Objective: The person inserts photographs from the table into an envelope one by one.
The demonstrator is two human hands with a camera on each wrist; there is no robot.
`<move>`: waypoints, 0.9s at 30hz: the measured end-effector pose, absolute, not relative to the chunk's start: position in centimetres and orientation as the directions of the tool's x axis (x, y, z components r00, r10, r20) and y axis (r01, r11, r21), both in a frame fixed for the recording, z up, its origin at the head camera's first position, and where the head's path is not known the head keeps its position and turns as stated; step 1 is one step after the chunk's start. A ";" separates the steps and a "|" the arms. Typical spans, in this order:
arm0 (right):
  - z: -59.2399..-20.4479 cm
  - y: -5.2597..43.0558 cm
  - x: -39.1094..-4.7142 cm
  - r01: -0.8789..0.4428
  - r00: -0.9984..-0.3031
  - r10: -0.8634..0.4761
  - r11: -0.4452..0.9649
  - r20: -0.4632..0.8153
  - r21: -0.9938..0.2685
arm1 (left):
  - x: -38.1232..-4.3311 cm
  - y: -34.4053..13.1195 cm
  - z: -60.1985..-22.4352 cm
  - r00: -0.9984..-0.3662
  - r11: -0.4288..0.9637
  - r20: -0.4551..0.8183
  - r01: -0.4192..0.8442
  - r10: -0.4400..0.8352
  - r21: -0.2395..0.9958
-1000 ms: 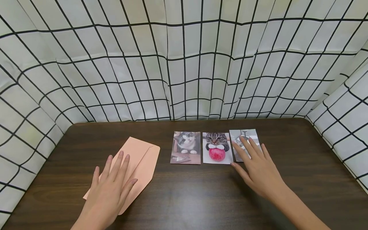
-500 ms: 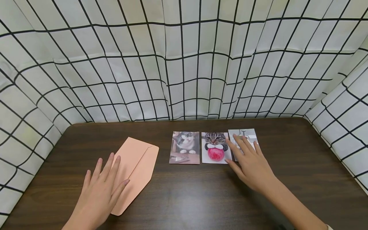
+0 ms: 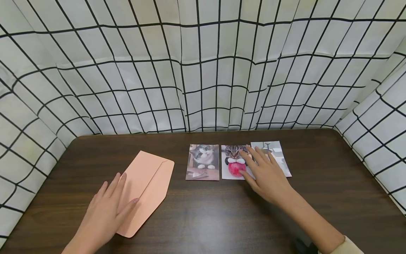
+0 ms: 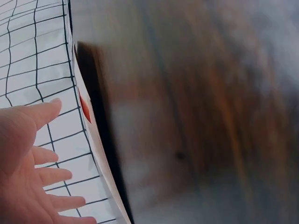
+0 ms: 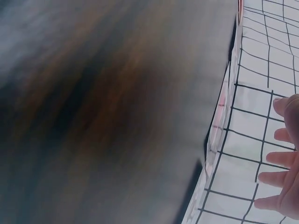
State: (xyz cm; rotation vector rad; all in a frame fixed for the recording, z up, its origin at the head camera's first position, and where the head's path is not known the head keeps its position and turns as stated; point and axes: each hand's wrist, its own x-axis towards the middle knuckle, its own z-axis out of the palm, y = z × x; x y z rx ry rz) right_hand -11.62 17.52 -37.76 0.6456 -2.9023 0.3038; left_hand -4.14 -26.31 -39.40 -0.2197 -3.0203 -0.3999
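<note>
A peach envelope [image 3: 153,185] lies slanted on the dark wooden table, its flap edge showing. My left hand [image 3: 102,211] is over its left side, fingers stretched out and holding nothing. In the left wrist view, a gap shows between the left hand [image 4: 28,172] and the envelope's thin edge. Three picture cards form a row: a grey-and-white cat card [image 3: 203,164], a tabby cat card with a pink ball [image 3: 229,165], and a pale card [image 3: 280,155]. My right hand [image 3: 269,176] is above the last two, partly covering them, fingers spread and straight. The right wrist view shows it raised off the cards.
The brown table [image 3: 196,218] stretches in front of the cards and to both sides. Behind it and along the sides hangs a white curtain [image 3: 203,77] with a black grid. A small dark object [image 3: 302,245] shows at the bottom edge near the right sleeve.
My left hand has slid left, uncovering more of the envelope. The right hand has shifted left from the pale card toward the tabby card. Envelope and cards stay in place.
</note>
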 end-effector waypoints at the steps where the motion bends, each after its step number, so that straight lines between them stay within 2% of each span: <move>1: -37.8 17.4 -11.7 -0.437 -0.893 -0.405 0.884 0.194 -0.168 | -4.2 -26.5 -39.4 -0.987 0.954 0.102 0.149 0.127 0.261; 10: -38.1 16.4 -12.8 -0.470 -0.875 -0.427 0.862 0.226 -0.190 | -4.5 -27.1 -39.4 -0.996 0.938 0.034 0.093 0.087 0.333; 27: -38.0 15.2 -15.9 -0.457 -0.888 -0.415 0.840 0.195 -0.291 | -5.4 -27.5 -38.9 -0.996 0.940 -0.067 0.036 0.062 0.340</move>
